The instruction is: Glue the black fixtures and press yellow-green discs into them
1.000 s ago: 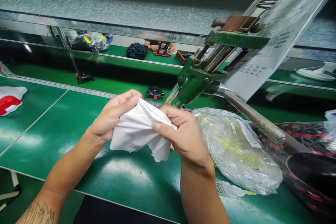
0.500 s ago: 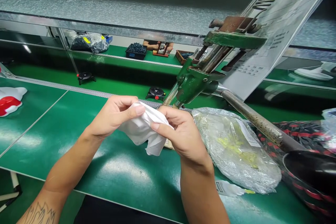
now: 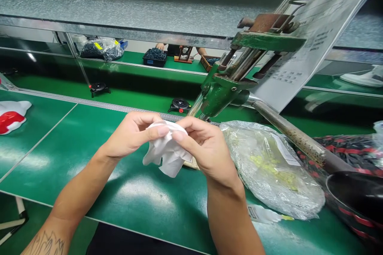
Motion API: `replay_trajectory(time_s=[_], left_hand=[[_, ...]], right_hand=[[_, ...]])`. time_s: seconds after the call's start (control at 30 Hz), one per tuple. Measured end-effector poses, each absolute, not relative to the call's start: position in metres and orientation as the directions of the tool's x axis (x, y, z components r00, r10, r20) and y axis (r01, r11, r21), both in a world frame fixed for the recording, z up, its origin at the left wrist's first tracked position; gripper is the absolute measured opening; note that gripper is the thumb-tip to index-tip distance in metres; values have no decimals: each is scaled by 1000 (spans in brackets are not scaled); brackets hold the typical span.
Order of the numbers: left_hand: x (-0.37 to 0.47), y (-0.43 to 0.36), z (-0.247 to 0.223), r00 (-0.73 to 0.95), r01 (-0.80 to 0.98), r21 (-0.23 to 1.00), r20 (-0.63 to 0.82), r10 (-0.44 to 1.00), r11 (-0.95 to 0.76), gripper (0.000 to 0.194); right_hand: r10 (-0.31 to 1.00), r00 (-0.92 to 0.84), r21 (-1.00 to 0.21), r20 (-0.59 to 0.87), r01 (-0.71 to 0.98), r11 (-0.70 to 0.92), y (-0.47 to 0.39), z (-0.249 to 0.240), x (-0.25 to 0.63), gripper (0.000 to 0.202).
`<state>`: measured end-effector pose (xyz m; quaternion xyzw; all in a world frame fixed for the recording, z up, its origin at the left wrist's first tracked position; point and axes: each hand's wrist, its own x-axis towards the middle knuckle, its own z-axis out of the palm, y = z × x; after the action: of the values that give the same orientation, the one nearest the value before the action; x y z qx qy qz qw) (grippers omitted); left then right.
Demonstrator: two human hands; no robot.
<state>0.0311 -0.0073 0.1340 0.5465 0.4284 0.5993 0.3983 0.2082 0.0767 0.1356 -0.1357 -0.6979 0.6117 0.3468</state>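
- At the far left edge of the worktop [image 3: 60, 143] lies a red-and-white piece [image 3: 12, 114], glossy and rounded like moulded plastic, well apart from my hands.
- The worktop itself is a smooth green mat, shiny enough to throw back the lights, with thin pale seams running across it.
- My left hand [image 3: 131, 133] is closed on the white cloth [image 3: 166, 153]: thumb and forefinger pinch its top fold, the other fingers curled under.
- The cloth is soft, thin and matte, bunched into a small crumpled wad with two loose corners hanging below my fingers, held above the middle of the worktop and not touching it.
- As I judge it, the gathering is mostly done: most of the cloth is balled up between my hands and only the hanging corners are left to tuck in.
- My right hand [image 3: 206, 147] meets the left at the top of the wad, thumb and forefinger pressed on the same fold, the rest of the fingers bent loosely.
- Just behind my right hand stands a green press [image 3: 223, 91], painted cast metal, chipped, with a rusty round lever [image 3: 287, 133] sloping toward the right edge.
- Right of my hand, under that lever, lies a clear bag [image 3: 269, 167], crinkled film with yellowish bits inside.
- At the right near corner sits a dark round tub [image 3: 356, 195] with a glossy rim.
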Motion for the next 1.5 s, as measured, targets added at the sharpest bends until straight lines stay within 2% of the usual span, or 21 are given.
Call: replay_trajectory(time_s=[0.2,0.47,0.63,0.73,0.83,0.93,1.03,1.23,1.4,1.5], left_hand=[[29,-7,134,-139,33,952,306,942,-304,50],[27,-8,135,-161,-22,942,326,932,-334,47],[27,-7,134,-180,18,937,345,921,-348,44],[30,-8,136,-121,25,935,355,927,-355,43],[34,-9,137,-81,19,937,349,934,-348,42],[36,-9,137,-100,49,933,359,928,-355,40],[38,-8,136,-140,72,922,387,911,-381,41],[40,-7,133,-148,5,929,366,919,-369,43],[35,-6,130,-198,-39,939,328,923,-342,42],[34,-8,132,-141,-28,947,314,939,-321,43]], right_hand=[[620,-716,-947,320,-269,177,77,132,209,37],[615,-706,-933,350,-319,165,77,132,206,34],[642,-686,-937,342,-295,184,78,132,208,37],[637,-673,-927,376,-285,245,78,133,208,29],[604,-717,-938,348,-265,226,76,133,206,26],[577,-750,-946,324,-254,201,75,131,205,22],[566,-754,-942,333,-231,246,75,130,205,19],[545,-775,-943,319,-205,261,75,131,207,18],[578,-760,-955,297,-227,192,77,134,210,28],[593,-749,-955,295,-231,183,77,135,211,35]])
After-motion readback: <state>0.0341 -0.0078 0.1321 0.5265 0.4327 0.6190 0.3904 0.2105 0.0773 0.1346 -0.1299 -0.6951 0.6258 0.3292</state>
